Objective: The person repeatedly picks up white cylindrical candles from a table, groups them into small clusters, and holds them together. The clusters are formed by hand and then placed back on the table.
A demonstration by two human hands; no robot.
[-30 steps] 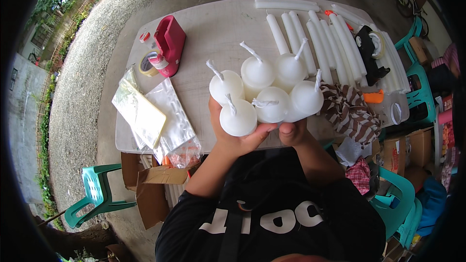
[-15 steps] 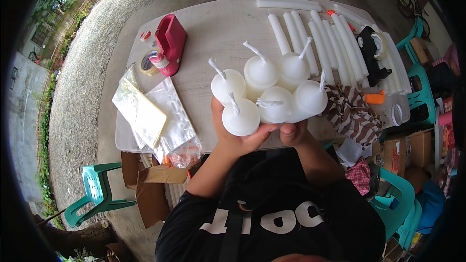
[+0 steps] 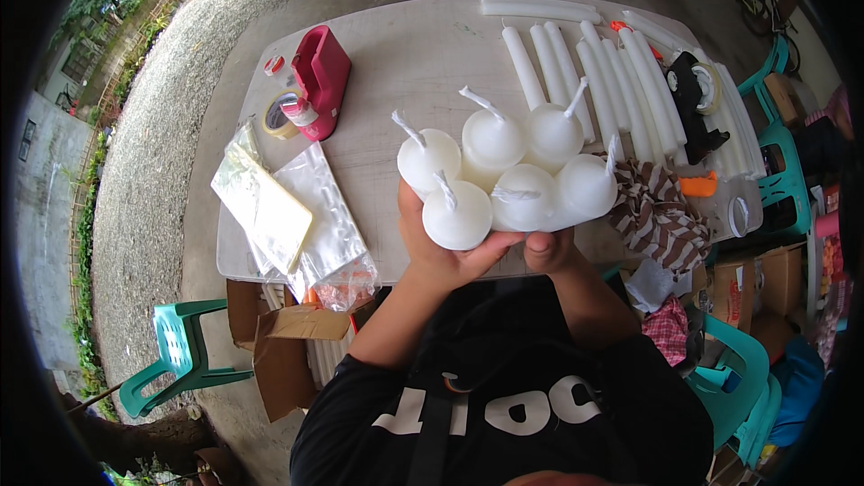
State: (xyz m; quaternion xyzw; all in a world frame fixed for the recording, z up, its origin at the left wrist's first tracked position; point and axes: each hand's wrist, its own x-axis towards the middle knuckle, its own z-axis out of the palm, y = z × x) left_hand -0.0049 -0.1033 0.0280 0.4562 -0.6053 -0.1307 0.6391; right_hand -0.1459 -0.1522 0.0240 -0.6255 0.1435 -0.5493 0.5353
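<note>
Several thick white candles [image 3: 493, 139] stand bunched in two rows above the table's near edge, their rounded tops and braided white wicks facing me. My left hand [image 3: 443, 256] is closed round the left side of the bunch, thumb across the near face. On the near right side, my right hand [image 3: 551, 252] grips the same candles, its thumb close to the left one. The lower parts of the candles and most of my fingers are hidden. Behind the bunch, long white candles [image 3: 621, 90] lie side by side on the grey table [image 3: 396, 54].
On the left are a dark-pink plastic container [image 3: 322, 81], a tape roll [image 3: 281, 117] and clear plastic bags [image 3: 315, 207]. A black tape dispenser [image 3: 688, 99] and a brown-and-white patterned cloth [image 3: 661, 216] lie at right. Below the table's left side is an open cardboard box [image 3: 292, 351].
The bunch of candles has shifted slightly right in both hands, its wick ends a little nearer to me. The grip looks the same.
</note>
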